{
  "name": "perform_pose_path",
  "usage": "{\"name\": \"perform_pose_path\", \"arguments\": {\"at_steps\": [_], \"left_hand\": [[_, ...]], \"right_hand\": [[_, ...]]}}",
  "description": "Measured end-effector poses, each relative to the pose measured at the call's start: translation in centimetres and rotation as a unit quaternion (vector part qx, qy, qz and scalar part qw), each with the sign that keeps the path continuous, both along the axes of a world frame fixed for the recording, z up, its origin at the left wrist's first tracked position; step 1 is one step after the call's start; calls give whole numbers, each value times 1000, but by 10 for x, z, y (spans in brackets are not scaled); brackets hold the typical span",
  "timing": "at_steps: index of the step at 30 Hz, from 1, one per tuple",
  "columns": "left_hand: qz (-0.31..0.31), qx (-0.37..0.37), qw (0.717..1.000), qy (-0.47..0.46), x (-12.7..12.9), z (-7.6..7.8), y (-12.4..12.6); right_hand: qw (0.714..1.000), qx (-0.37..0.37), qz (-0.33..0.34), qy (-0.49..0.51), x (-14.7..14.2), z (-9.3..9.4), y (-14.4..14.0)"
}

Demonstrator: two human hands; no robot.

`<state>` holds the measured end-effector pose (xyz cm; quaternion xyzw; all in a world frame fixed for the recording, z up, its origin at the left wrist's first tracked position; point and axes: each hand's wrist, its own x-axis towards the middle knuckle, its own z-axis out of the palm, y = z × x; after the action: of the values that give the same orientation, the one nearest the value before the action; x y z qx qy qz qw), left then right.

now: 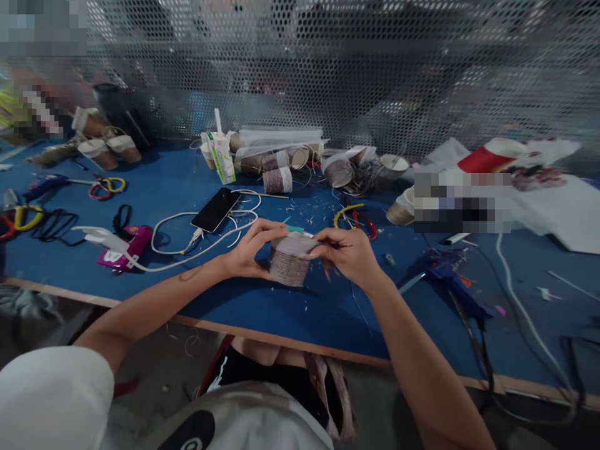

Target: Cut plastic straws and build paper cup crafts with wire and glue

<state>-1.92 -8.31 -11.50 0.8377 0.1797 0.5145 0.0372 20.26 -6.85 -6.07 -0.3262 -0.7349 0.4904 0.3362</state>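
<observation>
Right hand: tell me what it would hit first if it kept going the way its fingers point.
The right hand points leftward, fingers already on the wrapped cup; past it, the left hand would likely come next.

A craft workshop. A blue-topped workbench (300,312) with a bare wooden edge carries the evidence: behind a phone (216,209) lying mid-bench stand rows of paper cups (277,180), some wrapped in cord; right of the phone lies a blue glue gun (452,284); left of it, scissors (105,185) and cables. Trimmings litter the surface. A perforated metal screen (375,69) backs the bench.
</observation>
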Motion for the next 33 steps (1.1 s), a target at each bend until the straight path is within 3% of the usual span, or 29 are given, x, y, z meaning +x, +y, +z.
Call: {"name": "perform_pose_path", "arguments": {"at_steps": [8, 16, 20, 33], "left_hand": [[-8, -36, 999, 38, 0, -2, 6], [110, 49, 987, 108, 8, -6, 0], [111, 63, 983, 132, 8, -6, -2], [96, 80, 988, 88, 3, -7, 1]], "right_hand": [[999, 27, -28, -28, -2, 3, -4], [982, 134, -34, -128, -7, 0, -5], [970, 173, -42, -163, -9, 0, -5], [955, 230, -83, -170, 0, 4, -7]]}}
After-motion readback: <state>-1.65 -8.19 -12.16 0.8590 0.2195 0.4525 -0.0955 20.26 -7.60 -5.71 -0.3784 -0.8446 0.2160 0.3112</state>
